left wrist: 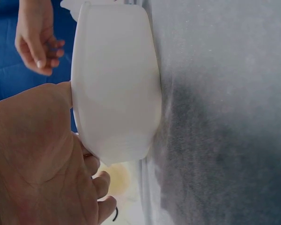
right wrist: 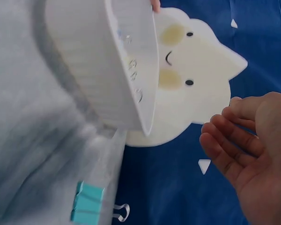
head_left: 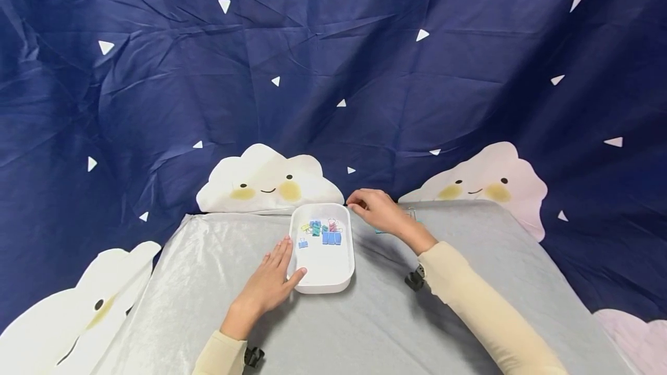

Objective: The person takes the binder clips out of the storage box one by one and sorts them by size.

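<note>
A white tray stands on the grey cloth, with several binder clips in it, blue, green, yellow and pink. One wide blue binder clip and a small blue one lie apart from the cluster. My left hand rests on the tray's left rim with its fingers spread. In the air beyond the tray's right edge, my right hand has loosely bent fingers and nothing between them. A large teal binder clip lies on the cloth, partly hidden behind my right wrist in the head view.
Grey velvety cloth covers the table. Behind it hangs a dark blue curtain with white triangles and smiling clouds, one cloud just past the tray. A black strap device sits at the right wrist.
</note>
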